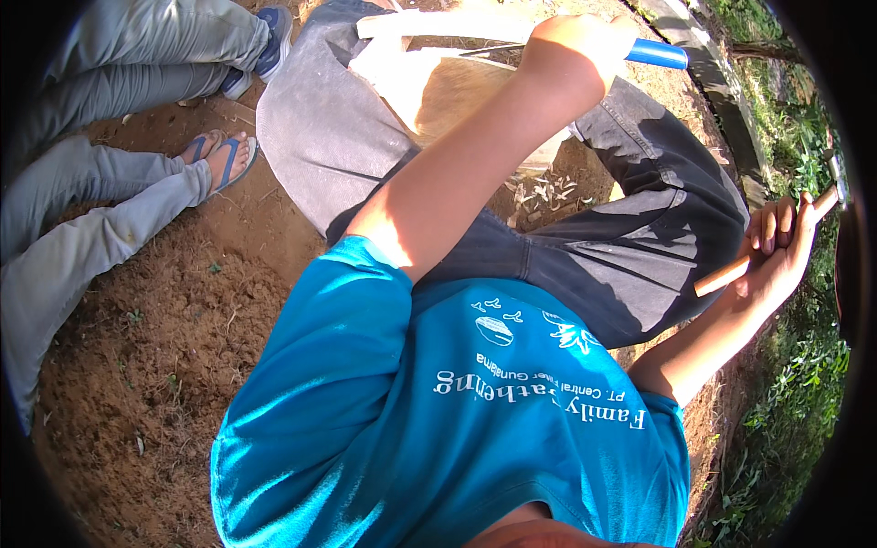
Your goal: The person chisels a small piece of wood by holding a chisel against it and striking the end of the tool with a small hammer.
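Overhead, hands (575, 46) (776, 247) gripping chisel (653, 53), hammer (763, 251)

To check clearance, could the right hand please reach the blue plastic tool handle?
Probably yes: the blue plastic tool handle juts bare from the left hand, open air between it and the right hand.

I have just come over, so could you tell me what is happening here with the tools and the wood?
A seated person holds a blue-handled chisel in the left hand, its blade against a pale wood piece resting on their lap. The right hand is raised out to the side, gripping a hammer by its wooden handle. Wood chips lie on the dirt between the legs. Another person's legs in blue sandals are nearby.
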{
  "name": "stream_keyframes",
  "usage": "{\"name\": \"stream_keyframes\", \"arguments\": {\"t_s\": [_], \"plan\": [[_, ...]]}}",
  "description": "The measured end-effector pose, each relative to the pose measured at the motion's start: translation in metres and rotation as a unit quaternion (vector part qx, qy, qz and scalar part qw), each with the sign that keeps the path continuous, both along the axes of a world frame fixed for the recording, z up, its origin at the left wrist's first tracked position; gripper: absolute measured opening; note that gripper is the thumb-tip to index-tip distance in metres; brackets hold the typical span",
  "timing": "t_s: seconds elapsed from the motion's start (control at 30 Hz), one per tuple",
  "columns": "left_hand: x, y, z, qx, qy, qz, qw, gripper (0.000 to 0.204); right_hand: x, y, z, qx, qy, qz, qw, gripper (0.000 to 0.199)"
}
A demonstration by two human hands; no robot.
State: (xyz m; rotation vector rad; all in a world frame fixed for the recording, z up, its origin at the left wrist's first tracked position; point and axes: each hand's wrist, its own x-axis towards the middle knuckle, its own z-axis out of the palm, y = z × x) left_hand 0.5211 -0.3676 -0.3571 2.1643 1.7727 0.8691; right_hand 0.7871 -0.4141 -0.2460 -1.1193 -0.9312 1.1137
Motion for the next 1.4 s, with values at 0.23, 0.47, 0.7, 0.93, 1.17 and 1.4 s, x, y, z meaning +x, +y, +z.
{"name": "stream_keyframes", "arguments": {"t_s": [0.23, 0.47, 0.7, 0.93, 1.17, 1.4], "plan": [[-0.002, 0.014, -0.028, 0.142, -0.097, 0.058, 0.983, 0.021, -0.01, 0.025, 0.001, 0.004, 0.034, -0.026, 0.999, 0.02], [-0.005, 0.02, -0.029, 0.097, -0.086, 0.068, 0.989, 0.02, 0.003, 0.025, -0.005, 0.031, 0.08, 0.039, 0.996, 0.016], [0.001, 0.024, -0.018, 0.034, -0.121, 0.082, 0.989, 0.022, -0.007, 0.019, -0.012, -0.007, 0.081, 0.05, 0.995, 0.023], [-0.004, 0.018, -0.019, 0.08, -0.173, 0.06, 0.98, 0.022, -0.017, 0.018, -0.016, 0.024, 0.059, 0.007, 0.998, 0.017], [-0.008, 0.008, -0.031, 0.1, -0.081, 0.044, 0.991, 0.019, -0.081, -0.007, -0.042, -0.095, -0.045, 0.084, 0.991, 0.029], [-0.005, 0.01, -0.018, 0.102, -0.181, 0.057, 0.976, 0.018, -0.086, 0.001, -0.05, -0.164, -0.139, 0.164, 0.963, 0.035]]}}
